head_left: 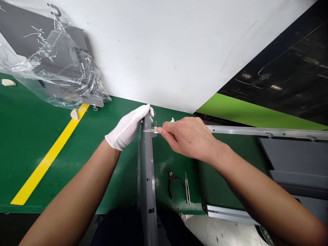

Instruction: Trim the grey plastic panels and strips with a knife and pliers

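Observation:
My left hand (130, 125), in a white glove, is closed round the far end of a grey sheet-metal panel (148, 164). The panel stands on edge, its narrow side facing up and its near end by my body. Bare and closed, my right hand (191, 136) pinches a small thin pointed blade (150, 130) between thumb and fingers. The blade points left and lies across the panel's narrow side, just nearer than my glove. Its handle is mostly hidden in my hand. Small metal hooks (154, 123) show beside the panel's far end.
On the green bench (120, 191) lie side cutters (171, 181) and a slim pointed tool (187, 189). Plastic-wrapped grey panels (64, 65) lean at the left, near a yellow tape strip (48, 160). A white board (159, 51) stands behind; a ribbed green belt (220, 181) runs at right.

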### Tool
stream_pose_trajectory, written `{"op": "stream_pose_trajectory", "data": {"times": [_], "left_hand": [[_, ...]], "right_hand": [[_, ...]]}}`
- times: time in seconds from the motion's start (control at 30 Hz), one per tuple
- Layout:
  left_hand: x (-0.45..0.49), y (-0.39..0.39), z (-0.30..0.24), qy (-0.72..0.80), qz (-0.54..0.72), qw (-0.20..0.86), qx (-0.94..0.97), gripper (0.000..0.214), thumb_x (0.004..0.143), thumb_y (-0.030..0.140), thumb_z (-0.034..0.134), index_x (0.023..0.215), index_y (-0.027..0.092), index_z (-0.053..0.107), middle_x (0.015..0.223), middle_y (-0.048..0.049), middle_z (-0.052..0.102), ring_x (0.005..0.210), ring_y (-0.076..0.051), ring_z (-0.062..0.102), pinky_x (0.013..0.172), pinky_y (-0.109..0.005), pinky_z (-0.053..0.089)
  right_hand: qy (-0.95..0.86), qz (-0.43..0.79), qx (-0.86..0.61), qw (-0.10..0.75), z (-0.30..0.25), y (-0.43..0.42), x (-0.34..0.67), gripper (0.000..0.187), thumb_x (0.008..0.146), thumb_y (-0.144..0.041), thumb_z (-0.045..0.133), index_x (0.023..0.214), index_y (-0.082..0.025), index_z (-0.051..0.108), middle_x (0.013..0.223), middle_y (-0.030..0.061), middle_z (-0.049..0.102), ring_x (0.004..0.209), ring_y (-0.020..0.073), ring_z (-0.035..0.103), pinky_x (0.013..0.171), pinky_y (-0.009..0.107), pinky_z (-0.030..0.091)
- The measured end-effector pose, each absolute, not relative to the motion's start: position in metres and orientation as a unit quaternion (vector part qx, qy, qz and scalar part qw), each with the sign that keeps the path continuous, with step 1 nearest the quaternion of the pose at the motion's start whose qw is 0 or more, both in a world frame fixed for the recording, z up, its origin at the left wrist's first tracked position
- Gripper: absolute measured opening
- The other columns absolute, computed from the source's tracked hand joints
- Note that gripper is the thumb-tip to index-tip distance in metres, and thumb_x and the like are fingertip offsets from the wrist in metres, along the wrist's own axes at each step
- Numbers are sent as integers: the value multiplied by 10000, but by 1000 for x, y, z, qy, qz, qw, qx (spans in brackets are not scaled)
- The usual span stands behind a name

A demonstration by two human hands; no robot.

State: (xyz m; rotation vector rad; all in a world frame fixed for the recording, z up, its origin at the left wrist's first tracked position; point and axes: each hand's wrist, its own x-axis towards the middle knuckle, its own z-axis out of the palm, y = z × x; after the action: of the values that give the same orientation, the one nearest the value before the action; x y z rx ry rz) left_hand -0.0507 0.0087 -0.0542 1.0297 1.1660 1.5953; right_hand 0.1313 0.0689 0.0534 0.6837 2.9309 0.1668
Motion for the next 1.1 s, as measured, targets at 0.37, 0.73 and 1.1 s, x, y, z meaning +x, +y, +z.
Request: {"op": "stream_pose_trajectory", "data": {"times": [0.37, 0.73, 1.1], "left_hand": [[-51, 8, -59, 478, 638, 434, 419, 298, 993, 494, 586, 916, 213, 648, 957, -31, 594, 894, -194, 534, 844, -324, 466], [-60, -19, -52, 471, 542, 522, 461, 993, 727, 370, 899, 1564, 387, 365, 1431, -77, 483, 1170, -249, 544, 937, -350, 497], [-52, 1, -61, 520, 635, 449, 354, 454, 1006, 629, 489, 1040, 219, 680, 1016, -88, 709, 1026, -264, 652, 981, -399, 526]], "right_hand": [[941, -154, 295, -55, 46, 80, 139, 504, 1088, -549, 361, 712, -224, 445, 609, -36, 444, 567, 131, 299, 583, 317, 223], [860, -310, 374, -155, 32, 93, 158, 570, 1018, -685, 459, 697, -220, 527, 605, -50, 402, 579, 124, 354, 559, 303, 273], [854, -336, 373, -136, 25, 88, 152, 574, 1011, -707, 447, 718, -224, 549, 603, -52, 390, 578, 129, 365, 551, 300, 269]]}}
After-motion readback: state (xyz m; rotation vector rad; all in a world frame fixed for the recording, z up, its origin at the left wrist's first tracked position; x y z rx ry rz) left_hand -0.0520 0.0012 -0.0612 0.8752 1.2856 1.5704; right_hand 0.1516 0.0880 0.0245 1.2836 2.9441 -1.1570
